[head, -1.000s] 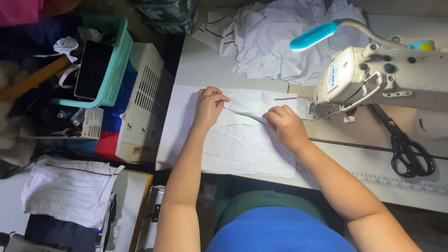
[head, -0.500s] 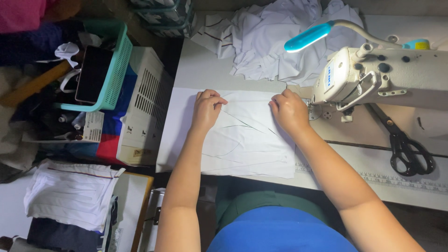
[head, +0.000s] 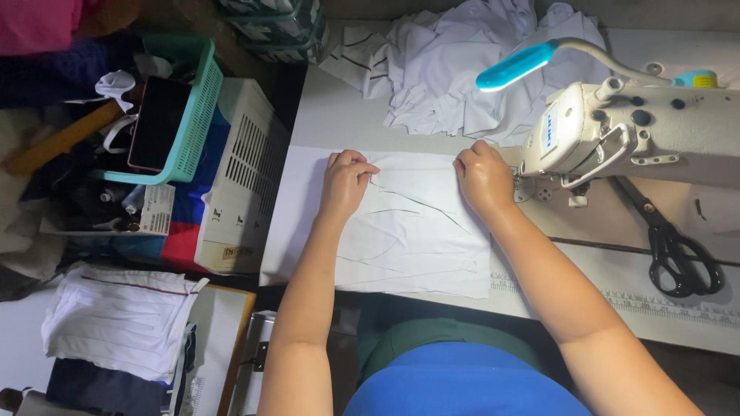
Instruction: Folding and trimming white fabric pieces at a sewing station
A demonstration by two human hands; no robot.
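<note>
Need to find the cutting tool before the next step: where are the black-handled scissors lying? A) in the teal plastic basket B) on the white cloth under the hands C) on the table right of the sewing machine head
C: the black-handled scissors lie on the table, right of the sewing machine head, away from both hands.

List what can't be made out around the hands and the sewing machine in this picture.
- Head view: the needle of the sewing machine, hidden by its head and the right hand.
- What the left hand's fingertips pinch on the white cloth: they curl under.
- The machine's right end: cut off by the frame edge.
- The phone screen in the green basket: dark.
</note>
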